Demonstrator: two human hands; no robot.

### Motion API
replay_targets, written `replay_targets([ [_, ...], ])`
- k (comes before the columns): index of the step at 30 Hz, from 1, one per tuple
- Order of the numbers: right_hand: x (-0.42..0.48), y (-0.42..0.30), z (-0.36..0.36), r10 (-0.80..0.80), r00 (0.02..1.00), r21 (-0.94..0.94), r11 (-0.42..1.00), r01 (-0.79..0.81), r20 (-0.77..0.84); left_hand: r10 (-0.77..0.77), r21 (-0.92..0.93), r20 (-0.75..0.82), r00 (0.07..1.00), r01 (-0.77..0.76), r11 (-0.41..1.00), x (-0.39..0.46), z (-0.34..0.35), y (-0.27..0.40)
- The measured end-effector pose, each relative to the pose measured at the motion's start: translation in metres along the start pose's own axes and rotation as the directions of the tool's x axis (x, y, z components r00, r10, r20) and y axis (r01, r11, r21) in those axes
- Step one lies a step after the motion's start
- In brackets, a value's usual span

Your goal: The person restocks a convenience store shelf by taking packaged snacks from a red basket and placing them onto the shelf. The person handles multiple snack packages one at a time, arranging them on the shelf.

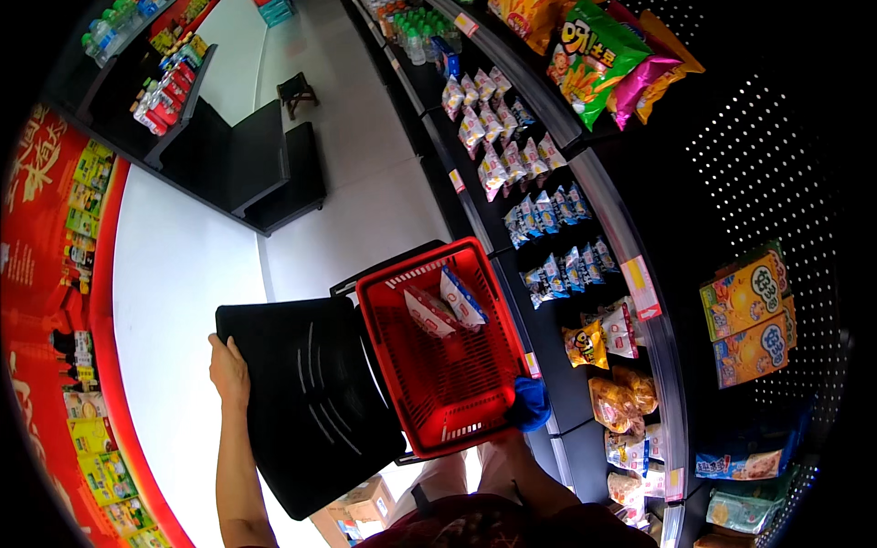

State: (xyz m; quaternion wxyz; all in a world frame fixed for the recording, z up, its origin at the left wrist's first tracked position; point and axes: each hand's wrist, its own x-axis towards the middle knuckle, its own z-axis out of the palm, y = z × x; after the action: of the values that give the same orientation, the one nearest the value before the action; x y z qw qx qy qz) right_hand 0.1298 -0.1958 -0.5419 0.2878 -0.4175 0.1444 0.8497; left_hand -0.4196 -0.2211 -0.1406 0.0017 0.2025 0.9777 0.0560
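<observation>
My left hand (229,370) grips the left edge of a black plastic chair's backrest (322,397), which has several narrow slots. Beside the backrest, a red shopping basket (452,390) rests on the chair, hiding most of its seat. Inside it, at the far end, lie a red-and-white snack packet (430,314) and a blue-and-white one (463,298). At the basket's near right corner, my right hand (510,442) is dim and partly hidden behind a bunched blue cloth (531,404), which it appears to hold.
Along the right runs a black shelf unit (575,411) with rows of snack packets (562,205) and a perforated back panel (760,164). Ahead left stands another black shelf (253,157) with drinks. A small folding stool (297,92) is farther off. Cardboard boxes (370,500) sit near my legs.
</observation>
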Motion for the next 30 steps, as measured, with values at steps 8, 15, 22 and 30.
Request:
replay_targets([
  [8,0.037,0.007,-0.023,0.037,0.970,0.231,0.968,-0.094,0.240,0.063,0.082,-0.030,0.998,-0.060,0.995,0.057,-0.001,0.008],
  [15,-0.012,0.013,0.096,-0.125,0.988,-0.017,0.992,0.124,-0.092,0.103,0.092,-0.047,0.994,-0.099,0.991,0.086,0.007,-0.009],
  [22,0.010,0.013,0.098,-0.050,0.997,0.056,0.997,0.054,-0.065,0.088,0.003,-0.071,0.994,-0.088,0.996,0.116,0.015,-0.031],
  [30,-0.016,0.008,0.133,-0.077,0.992,-0.124,0.988,0.090,0.103,0.162,-0.350,-0.023,0.987,-0.160,0.923,0.143,0.035,-0.077],
])
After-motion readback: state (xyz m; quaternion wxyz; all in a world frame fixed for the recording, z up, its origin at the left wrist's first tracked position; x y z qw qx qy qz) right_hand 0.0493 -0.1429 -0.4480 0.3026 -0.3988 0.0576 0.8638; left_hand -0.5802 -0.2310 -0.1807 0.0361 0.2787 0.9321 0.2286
